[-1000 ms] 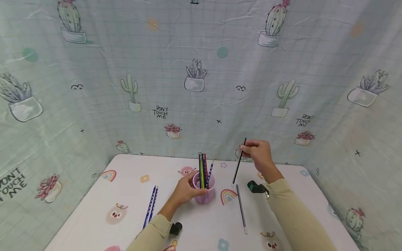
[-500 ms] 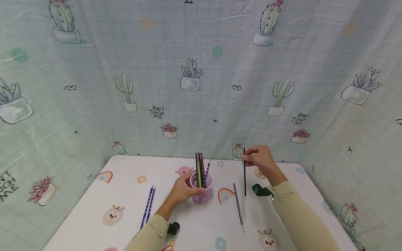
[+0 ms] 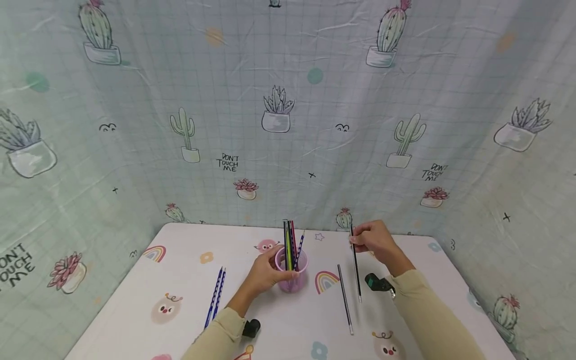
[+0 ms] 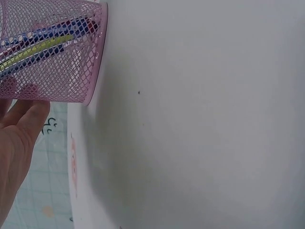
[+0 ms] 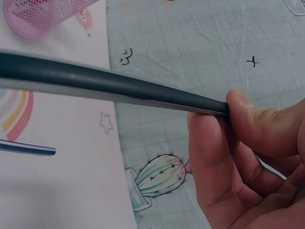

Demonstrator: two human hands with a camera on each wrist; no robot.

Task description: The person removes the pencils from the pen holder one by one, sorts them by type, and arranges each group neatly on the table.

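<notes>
Left hand point(image 3: 265, 274): grasping the pink wire-mesh cylindrical cup point(image 3: 292, 286), thumb on the near side, fingers round the far side. Cup is mid-table, upright, with a bunch of slim pencils in black, lime green, red and dotted blue point(image 3: 289, 244) poking out the top; one dotted blue one leans right.

Right hand point(image 3: 377, 242): pinching a slim black pencil with a white lower end point(image 3: 357, 270) between thumb and fingers at its dark top end. Pencil is right of the cup, steep, slightly tilted, white end down (can't tell if that end touches the table).

A second slim dark pencil with a white end point(image 3: 345, 300) lies on the white table with cartoon prints point(image 3: 279, 325), between the cup and the held pencil, near the printed rainbow point(image 3: 327, 282). Two blue pencils with white dots point(image 3: 213, 297) lie side by side left of the cup, near the left beige sleeve point(image 3: 218, 332).
</notes>
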